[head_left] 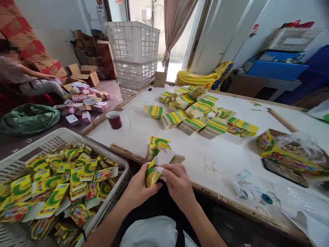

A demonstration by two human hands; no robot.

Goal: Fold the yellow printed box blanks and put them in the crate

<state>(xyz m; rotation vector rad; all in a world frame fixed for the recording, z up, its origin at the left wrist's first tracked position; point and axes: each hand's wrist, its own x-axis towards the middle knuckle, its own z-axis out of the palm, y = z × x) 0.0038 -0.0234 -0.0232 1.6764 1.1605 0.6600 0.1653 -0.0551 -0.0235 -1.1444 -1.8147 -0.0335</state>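
Note:
Over the table's near edge, my left hand [137, 188] grips a small yellow-and-green carton [150, 175] with its fingers wrapped round the sides. My right hand [180, 185] is closed at the carton's other end, with something white about the fingertips; I cannot make out whether it is a flap or a finger cover. Just beyond both hands stands a stack of flat printed cartons [158, 143] on the table. To my left, a white plastic crate [64, 132] holds many folded cartons [52, 202], some with white flaps sticking out.
Bundles of flat cartons [197, 109] lie across the white table [144, 137]. A dark red mug [114, 120] stands at its left edge. At right are an opened box [288, 156], a phone [284, 171] and tape rolls [250, 192]. A person sits far left by pink boxes [86, 101].

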